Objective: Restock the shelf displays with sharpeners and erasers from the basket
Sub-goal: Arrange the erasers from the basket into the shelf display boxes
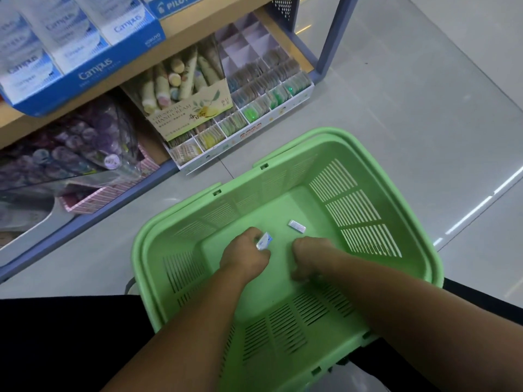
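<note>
Currently both hands are down inside the green basket, which stands on the pale floor in front of the lower shelf.

Left hand: back of the hand toward the camera, fingers curled in. It pinches a small white-and-blue held eraser at the thumb side; the eraser sticks out tilted, up and to the right of the knuckles, and looks clear of the basket bottom.

Right hand: just beside the left, a narrow strip of basket bottom showing between them. Fingers are bent downward and the tips are hidden under the hand. Whether it grips anything cannot be told.

Loose eraser: white wrapper, lying flat on the basket bottom, slightly askew. It sits just beyond the right hand's knuckles, apart from them, and to the right of the held eraser. No contact with either hand.

Shelf side:
- White divided display tray at the right end of the lower shelf. Front compartments hold small packets in yellow, green and blue tones; several compartments at the back show bare bottoms. Items too small and blurred to sort into sharpeners or erasers.
- Hand cream box just left of the tray, overlapping its left rear part, tubes standing in it.
- Blue notebook box on the board above.
- Pink striped box with purple packs farther left.
</note>
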`<state>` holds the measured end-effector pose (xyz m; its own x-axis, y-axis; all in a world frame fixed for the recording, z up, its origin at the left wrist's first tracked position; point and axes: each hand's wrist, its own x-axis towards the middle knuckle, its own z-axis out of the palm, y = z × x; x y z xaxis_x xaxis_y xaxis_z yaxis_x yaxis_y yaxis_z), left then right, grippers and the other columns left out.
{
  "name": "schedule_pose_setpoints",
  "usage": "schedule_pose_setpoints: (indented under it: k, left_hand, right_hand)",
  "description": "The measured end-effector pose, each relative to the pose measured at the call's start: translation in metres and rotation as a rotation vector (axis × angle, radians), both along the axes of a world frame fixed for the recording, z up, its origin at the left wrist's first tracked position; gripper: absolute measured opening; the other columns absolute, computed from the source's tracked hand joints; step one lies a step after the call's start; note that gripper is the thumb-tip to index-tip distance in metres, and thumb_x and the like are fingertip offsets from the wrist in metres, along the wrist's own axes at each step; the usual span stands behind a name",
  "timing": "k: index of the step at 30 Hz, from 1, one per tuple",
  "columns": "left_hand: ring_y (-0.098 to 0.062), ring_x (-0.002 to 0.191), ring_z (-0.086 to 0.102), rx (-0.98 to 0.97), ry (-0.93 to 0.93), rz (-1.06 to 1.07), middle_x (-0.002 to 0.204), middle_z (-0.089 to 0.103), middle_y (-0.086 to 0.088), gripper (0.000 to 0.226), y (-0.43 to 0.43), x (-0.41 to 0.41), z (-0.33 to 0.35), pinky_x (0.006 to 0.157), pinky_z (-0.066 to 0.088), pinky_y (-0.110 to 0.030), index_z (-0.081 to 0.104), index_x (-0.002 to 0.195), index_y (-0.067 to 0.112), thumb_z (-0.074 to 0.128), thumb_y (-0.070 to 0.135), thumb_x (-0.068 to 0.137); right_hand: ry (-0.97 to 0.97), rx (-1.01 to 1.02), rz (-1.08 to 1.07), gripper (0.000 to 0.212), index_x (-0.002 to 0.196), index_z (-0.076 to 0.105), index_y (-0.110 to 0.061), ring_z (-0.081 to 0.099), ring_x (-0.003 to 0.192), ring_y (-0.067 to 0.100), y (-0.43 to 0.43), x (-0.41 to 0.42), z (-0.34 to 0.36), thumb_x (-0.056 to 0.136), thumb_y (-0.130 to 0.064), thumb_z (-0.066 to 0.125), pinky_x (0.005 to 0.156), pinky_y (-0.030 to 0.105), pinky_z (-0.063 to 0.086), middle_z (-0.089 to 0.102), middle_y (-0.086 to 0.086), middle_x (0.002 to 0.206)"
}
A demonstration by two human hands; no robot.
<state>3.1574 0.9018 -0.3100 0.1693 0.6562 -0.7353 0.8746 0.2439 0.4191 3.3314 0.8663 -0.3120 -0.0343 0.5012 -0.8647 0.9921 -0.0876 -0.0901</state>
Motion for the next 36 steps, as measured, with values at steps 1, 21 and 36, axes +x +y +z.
schedule_pose_setpoints:
  k: [1,21,36]
  left_hand:
    - [-0.027,0.09,0.062,-0.01,-0.01,0.002,0.099,0.065,0.001,0.025,0.0,0.0,0.002,0.079,0.05,-0.031,0.056,0.116,0.027,0.061,0.029,0.091]
    - [-0.015,0.057,0.04,0.03,-0.184,0.246,0.059,0.04,0.009,0.053,0.006,0.011,0.038,0.056,0.033,-0.029,0.041,0.066,0.022,0.063,0.065,0.088]
    - [-0.016,0.055,0.048,0.06,-0.283,-0.073,0.073,0.062,-0.005,0.028,0.065,0.006,0.137,0.056,0.045,-0.027,0.066,0.087,0.009,0.054,0.032,0.098]
  right_hand:
    - [0.009,0.002,-0.025,0.041,0.102,0.054,-0.022,0.066,0.106,0.024,0.004,0.004,0.002,0.081,-0.052,0.072,0.077,0.03,0.046,0.067,0.003,0.115]
    - [-0.016,0.251,-0.176,0.046,0.114,0.049,-0.022,0.064,0.092,0.026,0.043,0.034,-0.004,0.088,-0.055,0.069,0.08,0.034,0.052,0.068,0.003,0.108]
    - [0.487,-0.104,-0.254,0.018,0.109,0.063,-0.019,0.048,0.054,0.015,0.094,0.028,0.144,0.1,-0.035,0.061,0.047,0.023,0.035,0.078,0.002,0.088]
